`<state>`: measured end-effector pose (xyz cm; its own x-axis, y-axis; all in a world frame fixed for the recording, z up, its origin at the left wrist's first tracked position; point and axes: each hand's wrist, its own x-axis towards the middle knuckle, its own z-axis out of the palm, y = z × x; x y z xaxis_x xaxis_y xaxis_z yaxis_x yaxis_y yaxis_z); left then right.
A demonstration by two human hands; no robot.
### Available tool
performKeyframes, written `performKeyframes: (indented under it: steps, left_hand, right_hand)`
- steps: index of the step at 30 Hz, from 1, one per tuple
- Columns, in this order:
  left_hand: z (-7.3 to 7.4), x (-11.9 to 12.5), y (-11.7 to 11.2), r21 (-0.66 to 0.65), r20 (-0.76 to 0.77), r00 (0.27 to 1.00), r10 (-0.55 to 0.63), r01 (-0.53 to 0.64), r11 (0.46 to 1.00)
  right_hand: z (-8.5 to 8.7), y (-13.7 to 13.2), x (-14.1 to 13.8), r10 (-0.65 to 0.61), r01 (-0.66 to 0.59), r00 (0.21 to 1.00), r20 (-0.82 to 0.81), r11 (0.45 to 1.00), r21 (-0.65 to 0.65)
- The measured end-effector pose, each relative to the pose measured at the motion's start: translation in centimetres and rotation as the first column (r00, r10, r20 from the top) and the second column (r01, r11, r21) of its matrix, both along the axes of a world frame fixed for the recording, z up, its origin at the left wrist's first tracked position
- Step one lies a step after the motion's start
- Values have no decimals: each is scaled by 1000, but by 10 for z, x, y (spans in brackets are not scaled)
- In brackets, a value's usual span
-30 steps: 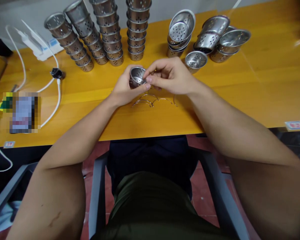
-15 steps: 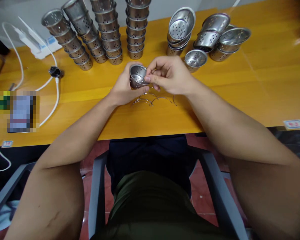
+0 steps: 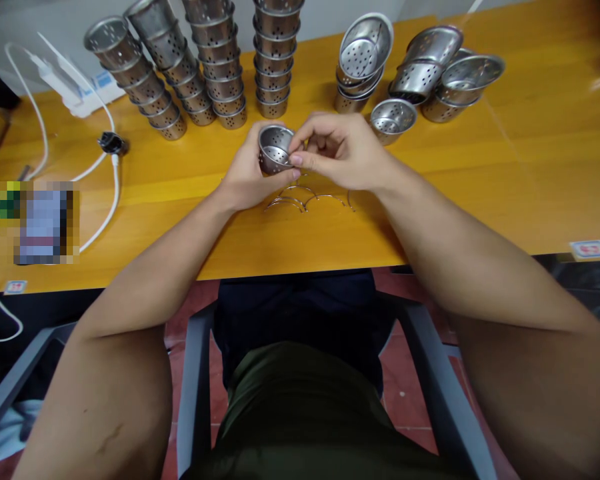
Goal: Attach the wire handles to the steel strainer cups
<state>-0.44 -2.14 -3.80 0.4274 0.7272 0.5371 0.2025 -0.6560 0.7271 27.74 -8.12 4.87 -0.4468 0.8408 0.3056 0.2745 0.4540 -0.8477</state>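
My left hand (image 3: 247, 175) is wrapped around a small perforated metal cup (image 3: 275, 141), its open top tilted toward me. At the cup's right rim, the thumb and index finger of my right hand (image 3: 337, 152) are pinched together. Whatever lies between those fingertips is too small or hidden to make out. Several thin curved metal wires (image 3: 296, 187) lie on the table just below both hands. A single perforated cup (image 3: 393, 119) stands on the table beyond my right wrist.
Tall leaning stacks of perforated cups (image 3: 273, 65) line the back left. More cups (image 3: 364, 57) are piled loosely at the back right. On the left are a power strip (image 3: 83, 97), white cables (image 3: 116, 193) and a blurred-out phone-like object (image 3: 43, 223).
My right fingertips have shifted very slightly at the cup's rim. Otherwise both hands and the cup stay in nearly the same place.
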Motion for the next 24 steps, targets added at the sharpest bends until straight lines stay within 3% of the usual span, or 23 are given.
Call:
performKeyframes:
  steps: [5, 9, 11, 15, 18, 20, 24]
  left_hand:
    - [2, -5, 12, -51, 61, 994, 91, -88, 995]
    - [-2, -7, 9, -109, 66, 997, 40, -33, 994]
    - [-5, -7, 6, -108, 66, 998, -13, 20, 994]
    - [-6, -10, 8, -47, 56, 997, -45, 48, 998]
    - [-6, -18, 21, -55, 61, 995, 80, -77, 995]
    - [-4, -25, 30, -54, 69, 985, 159, -156, 986]
    - [6, -44, 37, 11, 31, 971, 236, -237, 972]
  right_hand:
    - [9, -4, 4, -8, -5, 997, 79, 987, 158]
    - [5, -2, 1, 81, -110, 984, 159, 977, 182]
    - [7, -2, 2, 67, -108, 975, 213, 976, 188]
    - [30, -7, 21, -123, 36, 929, 349, 969, 244]
    - [50, -10, 50, -404, 272, 857, 320, 882, 385]
    - [58, -10, 72, -531, 405, 791, 304, 826, 391]
    - [61, -6, 102, -563, 470, 706, 430, 826, 311]
